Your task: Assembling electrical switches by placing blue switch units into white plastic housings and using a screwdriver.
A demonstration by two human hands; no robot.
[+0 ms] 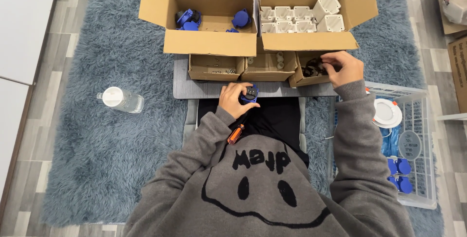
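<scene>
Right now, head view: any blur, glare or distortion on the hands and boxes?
Head view: even, soft light, no harsh shadows; left hand on the blue part is sharp, right hand in the small cardboard tray slightly soft. White parts in the big box run bright, detail thin. Mild wide-angle bend at the frame edges.
</scene>
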